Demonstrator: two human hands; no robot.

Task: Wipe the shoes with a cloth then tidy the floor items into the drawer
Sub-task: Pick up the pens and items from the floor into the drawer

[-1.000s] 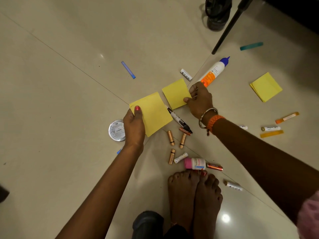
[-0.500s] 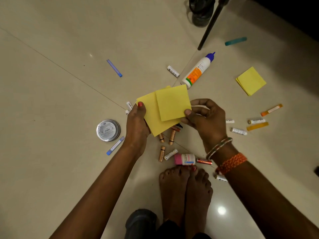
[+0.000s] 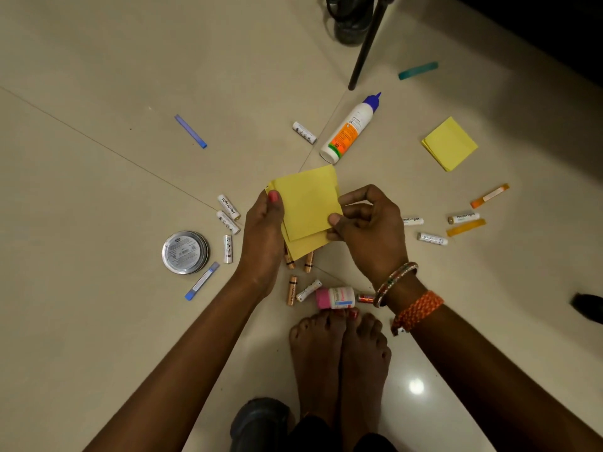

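Two yellow sticky-note pads (image 3: 306,207) are stacked and held above the floor between both hands. My left hand (image 3: 262,236) grips their left edge with the thumb on top. My right hand (image 3: 368,233) pinches their right edge. A third yellow pad (image 3: 449,144) lies on the floor at the right. A white glue bottle (image 3: 350,128) with a blue cap lies beyond the pads. Several batteries (image 3: 228,207) are scattered on the tiles, some copper ones (image 3: 292,290) partly hidden under the pads. A dark shoe (image 3: 350,17) stands at the top.
A round silver tin (image 3: 185,252) lies at the left, a pink-capped bottle (image 3: 336,297) by my bare feet (image 3: 339,360). Blue (image 3: 190,131), teal (image 3: 418,70) and orange strips (image 3: 489,195) lie about. A black stand leg (image 3: 365,50) slants down from the top.
My right hand lifted the second pad off the floor and brought it onto the pad in my left hand. Both pads now overlap more squarely, held nearer to me.
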